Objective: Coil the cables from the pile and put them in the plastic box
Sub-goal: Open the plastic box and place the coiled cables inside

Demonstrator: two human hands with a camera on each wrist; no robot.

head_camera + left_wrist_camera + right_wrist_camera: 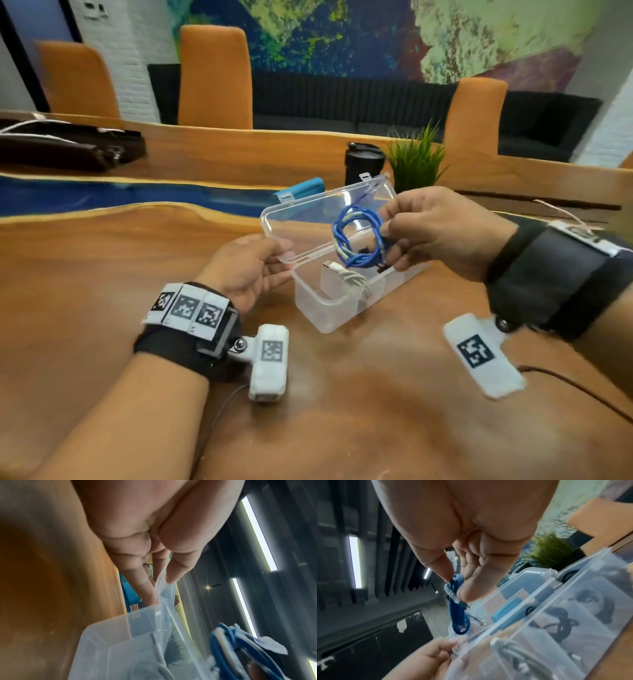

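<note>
Blue cable (359, 236) coil in R hand (442, 233) grip, prob. above box (329, 308)

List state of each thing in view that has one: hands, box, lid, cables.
left hand: pinches the lid's edge.
right hand: pinches the blue cable.
lid: open, held up.
plastic box: open, on the table.
blue cable: coiled, held above the box.
white cable: coiled, inside the box.
black cable: inside the box, in another compartment.

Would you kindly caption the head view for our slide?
Left hand holds the lid open while right hand lowers a coiled blue cable into the plastic box.
</note>
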